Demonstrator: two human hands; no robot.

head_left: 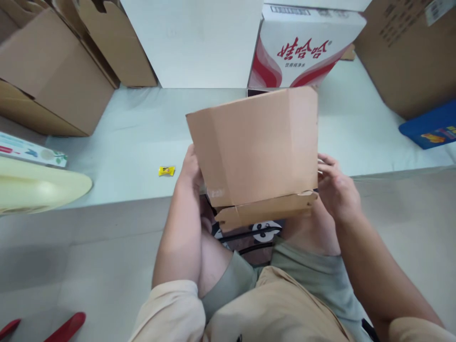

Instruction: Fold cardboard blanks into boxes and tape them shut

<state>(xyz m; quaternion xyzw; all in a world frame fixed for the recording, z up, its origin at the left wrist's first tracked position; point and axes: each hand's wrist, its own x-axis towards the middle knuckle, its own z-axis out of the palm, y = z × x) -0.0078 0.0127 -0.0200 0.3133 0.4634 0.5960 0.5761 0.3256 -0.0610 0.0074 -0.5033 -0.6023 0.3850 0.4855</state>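
A plain brown cardboard box (256,147) is held up over my lap at the table's front edge, tilted, with a narrow folded flap (267,211) along its near side. My left hand (192,168) grips its left side, the fingertips hidden behind the cardboard. On the opposite side, my right hand (337,185) is closed at the right edge, its fingers bent against the board. A small yellow wrapped candy (166,171) lies on the table left of my left hand.
The table (124,142) has a pale cover. Behind stand a white panel (195,42) and a red-and-white carton (302,52). Brown boxes (60,71) fill the left, a large carton (409,57) and a blue package (432,126) the right. A pale yellow object (42,185) sits near left.
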